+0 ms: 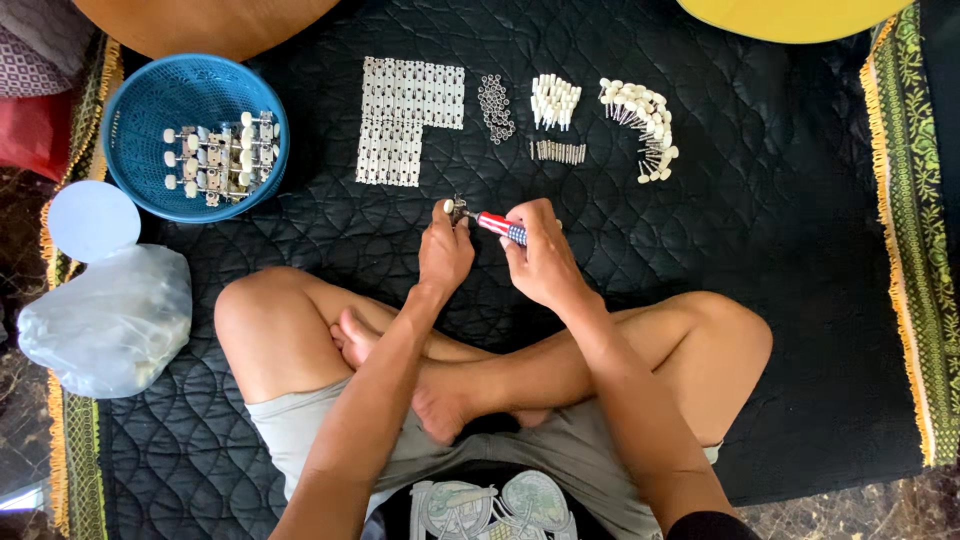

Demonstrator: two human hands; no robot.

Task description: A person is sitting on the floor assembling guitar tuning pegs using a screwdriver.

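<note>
Left hand (443,250) pinches tuner part (453,208); right hand (540,258) grips screwdriver (499,226); plates (405,115) near.

Bare arms and legs, grey shorts (300,425), black printed shirt (490,505)

Black quilted mat (780,300); basket (150,110), parts (405,110)

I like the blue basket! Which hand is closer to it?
Left. The left hand is right of the blue basket; the right hand, holding a screwdriver, is farther right.
</note>
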